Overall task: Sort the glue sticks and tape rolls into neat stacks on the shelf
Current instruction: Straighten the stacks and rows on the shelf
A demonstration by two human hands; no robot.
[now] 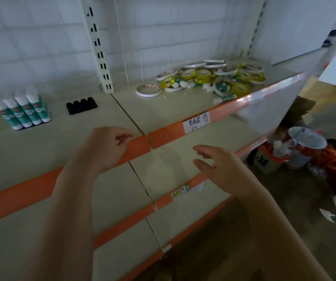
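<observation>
A jumbled heap of tape rolls (213, 78) and small glue sticks (185, 84) sits upper right of centre in the frame, on the top shelf (122, 116), with one white roll (148, 90) lying flat just left of the heap and one glue stick (225, 98) loose near the shelf's orange lip. I judge the rolls light and stiff, easiest pinched across the rim or hooked through the core; the sticks look smooth and liable to roll, so I would grip them round the barrel. At left of the frame four larger glue sticks (21, 108) stand upright in a row, beside a black tray (81, 105). My left hand (106, 147) hovers loosely curled and holding nothing at the shelf edge; my right hand (217, 167) is spread, empty, lower centre
</observation>
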